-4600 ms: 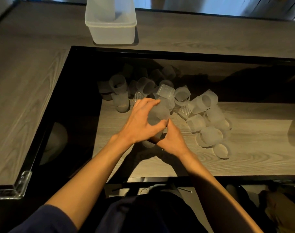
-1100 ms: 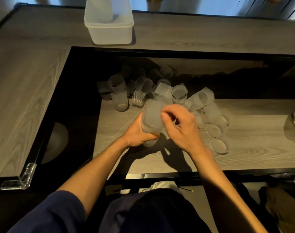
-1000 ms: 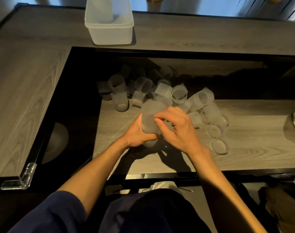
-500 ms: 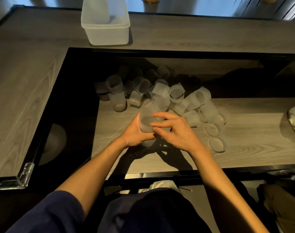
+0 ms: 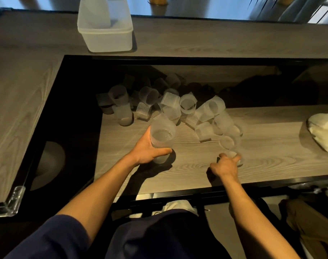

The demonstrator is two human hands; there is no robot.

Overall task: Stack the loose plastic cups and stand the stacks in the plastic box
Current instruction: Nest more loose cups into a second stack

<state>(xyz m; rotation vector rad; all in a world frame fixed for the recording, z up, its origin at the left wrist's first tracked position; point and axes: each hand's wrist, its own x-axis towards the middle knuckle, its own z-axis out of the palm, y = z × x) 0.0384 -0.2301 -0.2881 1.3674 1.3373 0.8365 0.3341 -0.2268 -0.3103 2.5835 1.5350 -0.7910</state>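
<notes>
At the far left of the table [image 5: 196,171], up on the raised ledge, the plastic box [image 5: 105,37] stood with one tall finished stack [image 5: 95,12] upright in its left corner. Nearer, the left hand [image 5: 146,148] gripped a growing stack [image 5: 162,136] of frosted cups, thumb and fingers curled round its lower half, mouth tipped up towards the camera and its base apparently at the table. Behind and to the right, the loose cups [image 5: 180,107] lay in a heap, most on their sides, a few mouth-up, trailing down towards the right hand [image 5: 224,166]. That hand reached for the nearest single cup [image 5: 236,158], with thumb and forefinger spread to either side of its rim; whether the pinch had closed could not be told. Far right lay a white bundle [image 5: 323,133]. These cups looked thin, light and slightly springy, likely slick on the ribbed walls, so a gentle hold at the rim should suit: squeezing mid-wall would probably flex them and jam the nesting.
</notes>
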